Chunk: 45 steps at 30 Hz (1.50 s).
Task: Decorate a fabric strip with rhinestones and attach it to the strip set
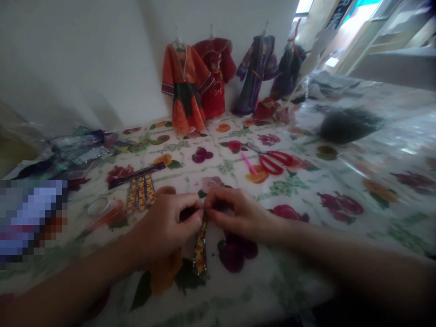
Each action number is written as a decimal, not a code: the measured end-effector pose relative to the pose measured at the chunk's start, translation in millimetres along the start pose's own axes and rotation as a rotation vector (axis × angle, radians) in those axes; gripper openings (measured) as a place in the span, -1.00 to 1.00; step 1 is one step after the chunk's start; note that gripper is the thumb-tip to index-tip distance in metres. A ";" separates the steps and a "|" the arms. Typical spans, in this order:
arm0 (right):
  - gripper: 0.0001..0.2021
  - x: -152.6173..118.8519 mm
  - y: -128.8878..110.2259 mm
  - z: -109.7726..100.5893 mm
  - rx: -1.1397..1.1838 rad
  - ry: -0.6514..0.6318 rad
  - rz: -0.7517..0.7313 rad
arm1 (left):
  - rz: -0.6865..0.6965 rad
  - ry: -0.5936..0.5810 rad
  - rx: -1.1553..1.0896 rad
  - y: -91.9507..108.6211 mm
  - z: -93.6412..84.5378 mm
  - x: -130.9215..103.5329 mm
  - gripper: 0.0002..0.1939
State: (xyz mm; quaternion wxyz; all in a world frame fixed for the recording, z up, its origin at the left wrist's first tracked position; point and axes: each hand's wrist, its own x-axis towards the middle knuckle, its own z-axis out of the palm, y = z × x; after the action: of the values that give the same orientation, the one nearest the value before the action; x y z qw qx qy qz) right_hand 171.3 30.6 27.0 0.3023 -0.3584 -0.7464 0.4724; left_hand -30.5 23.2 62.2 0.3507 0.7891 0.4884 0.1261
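My left hand [173, 218] and my right hand [235, 211] meet near the middle of the view, each with thumb and forefinger pinched. Between them they hold the upper end of a narrow yellow and red patterned fabric strip [200, 254] with a beaded edge. Its lower end hangs down over the tablecloth. The pinched end itself is hidden by my fingertips. To the left of my left hand lie several similar yellow strips [141, 193], their top ends at a dark purple band [136, 175].
Red-handled scissors [275, 162] and a pink stick [250, 164] lie beyond my right hand. Doll-sized dresses [185, 86] stand against the wall. A tape roll [98, 206] and plastic packets [81, 145] are at left. A dark bundle [347, 125] sits at right on the fruit-print tablecloth [306, 277].
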 end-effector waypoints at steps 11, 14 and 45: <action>-0.98 -0.1 1.7 0.5 0.027 -0.009 -0.020 | -0.007 0.007 -0.037 -2.1 1.6 1.3 -0.78; -0.99 0.0 1.1 0.5 0.033 -0.012 -0.030 | -0.015 0.010 -0.036 -2.8 1.4 0.8 -0.78; -0.98 -0.8 1.4 -0.2 0.012 -0.015 -0.014 | -0.007 0.026 -0.043 -3.8 3.4 2.4 -0.78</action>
State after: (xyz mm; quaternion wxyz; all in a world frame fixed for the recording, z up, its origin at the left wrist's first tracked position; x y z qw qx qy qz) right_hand 172.3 30.5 25.7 0.3020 -0.3477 -0.7484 0.4773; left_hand -30.0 24.9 56.8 0.3615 0.7781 0.4926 0.1454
